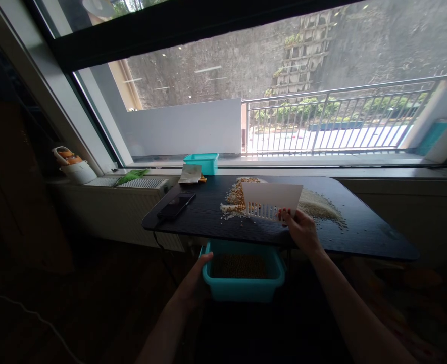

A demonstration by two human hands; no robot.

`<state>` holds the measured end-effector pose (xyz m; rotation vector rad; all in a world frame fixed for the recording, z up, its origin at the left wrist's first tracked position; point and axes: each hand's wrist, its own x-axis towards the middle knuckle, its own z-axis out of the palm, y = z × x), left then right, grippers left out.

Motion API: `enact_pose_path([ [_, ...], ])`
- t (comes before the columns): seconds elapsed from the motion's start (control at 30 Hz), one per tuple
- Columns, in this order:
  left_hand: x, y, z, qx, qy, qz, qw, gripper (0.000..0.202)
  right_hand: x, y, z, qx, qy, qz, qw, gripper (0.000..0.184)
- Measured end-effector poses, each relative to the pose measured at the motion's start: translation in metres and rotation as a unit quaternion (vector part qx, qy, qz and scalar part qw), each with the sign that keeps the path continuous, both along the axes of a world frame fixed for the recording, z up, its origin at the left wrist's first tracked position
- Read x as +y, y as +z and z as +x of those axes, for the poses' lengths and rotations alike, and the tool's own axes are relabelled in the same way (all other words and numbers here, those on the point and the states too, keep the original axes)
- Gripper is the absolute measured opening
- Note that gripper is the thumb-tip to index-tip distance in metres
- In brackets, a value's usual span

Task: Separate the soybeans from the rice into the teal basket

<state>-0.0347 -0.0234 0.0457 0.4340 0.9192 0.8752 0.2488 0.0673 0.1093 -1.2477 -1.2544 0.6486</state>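
My left hand (196, 278) grips the left end of a turquoise plastic bin (242, 290), thumb over its rim. Dark grains or beans (240, 265) cover the bottom of this bin, which is held just below the table's front edge. In my right hand (302, 227) is a white slotted scraper (272, 194), held upright over the table with its slots toward the bottom. Behind and left of the scraper lies a heap of yellow kernels (236, 193), with white grains (230, 208) at its front. A pile of pale grains (319, 205) spreads to the right of my hand.
On the dark table (367, 227), a phone (177, 205) with a cable lies at the left. A second turquoise bin (204, 164) and a paper packet (190, 173) sit at the back left. A white basket (78, 171) stands by the window, above the radiator (132, 217).
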Motion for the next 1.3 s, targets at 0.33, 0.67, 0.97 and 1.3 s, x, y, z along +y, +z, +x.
enact_pose_path([
  [0.33,0.003,-0.005,-0.002,-0.018,-0.015,0.012,1.0,0.068,0.0,-0.002,0.0,-0.013,0.023,0.019,0.999,0.037],
  [0.67,-0.001,0.006,0.002,-0.001,-0.001,0.001,1.0,0.073,-0.003,0.001,-0.001,0.018,0.066,0.023,0.997,0.035],
  [0.97,-0.002,0.011,0.002,0.003,0.003,-0.001,1.0,0.071,0.0,-0.003,0.0,-0.057,0.115,0.012,0.992,0.038],
  [1.3,-0.003,0.01,0.001,-0.007,-0.001,-0.007,1.0,0.068,-0.005,0.006,0.001,-0.052,0.188,0.002,0.981,0.034],
])
